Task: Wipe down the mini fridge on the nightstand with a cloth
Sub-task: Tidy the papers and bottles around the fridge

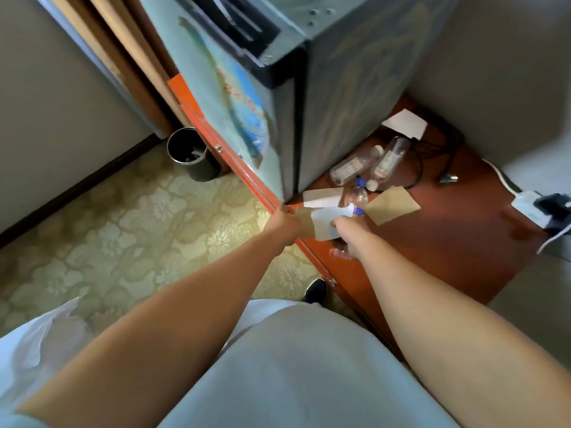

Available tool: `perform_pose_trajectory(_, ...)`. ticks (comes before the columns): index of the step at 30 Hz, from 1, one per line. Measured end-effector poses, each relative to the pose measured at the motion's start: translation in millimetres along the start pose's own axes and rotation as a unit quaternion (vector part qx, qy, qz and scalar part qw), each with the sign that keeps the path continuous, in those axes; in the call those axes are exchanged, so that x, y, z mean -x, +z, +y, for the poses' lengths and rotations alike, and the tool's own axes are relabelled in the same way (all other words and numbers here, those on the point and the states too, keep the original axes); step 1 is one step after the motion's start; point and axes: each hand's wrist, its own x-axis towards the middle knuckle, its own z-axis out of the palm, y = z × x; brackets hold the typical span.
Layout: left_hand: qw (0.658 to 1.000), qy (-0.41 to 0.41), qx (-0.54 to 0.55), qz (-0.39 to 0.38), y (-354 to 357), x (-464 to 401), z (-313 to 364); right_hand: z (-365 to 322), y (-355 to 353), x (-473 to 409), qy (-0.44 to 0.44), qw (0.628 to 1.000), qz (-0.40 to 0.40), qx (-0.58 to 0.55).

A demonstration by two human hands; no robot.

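The dark grey mini fridge (355, 88) stands on the red-brown nightstand (448, 230), its door side carrying a blue sticker (247, 115). My left hand (285, 225) is at the nightstand's front edge, just below the fridge's near corner, with fingers curled on a brown paper (304, 227). My right hand (346, 233) grips a flat white sheet (327, 222), cloth or paper, together with a clear bottle whose blue cap (358, 211) pokes out above it. The fingers of both hands are mostly hidden.
Several empty clear bottles (364, 163) lie beside the fridge among white (404, 123) and brown papers (392, 203). Black cables and a white power strip (528, 205) sit at the right. A black bin (191, 156) stands on the patterned carpet at the left.
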Motion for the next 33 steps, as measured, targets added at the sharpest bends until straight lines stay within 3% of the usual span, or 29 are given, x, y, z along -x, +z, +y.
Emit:
perform_pose_trajectory(8, 0.998, -0.054, 0.037, -0.007, -115.9, -21.5, -80.2, 8.2, 138.7, 34.9, -0.043, 0.997, -0.030, 0.058)
perform_pose_trajectory(17, 0.987, -0.064, 0.131, 0.064, -269.3, -51.5, -150.4, -18.1, 310.2, 87.1, -0.085, 0.992, -0.075, 0.063)
perform_pose_trajectory(25, 0.958, -0.041, 0.249, 0.134, -361.0, -84.3, -168.4, -69.4, 412.5, 96.7, -0.103, 0.983, -0.133, 0.073)
perform_pose_trajectory(33, 0.932, -0.068, 0.325, 0.145, -436.5, -156.0, -148.8, -135.5, 488.0, 47.5, -0.065, 0.985, -0.148, 0.060)
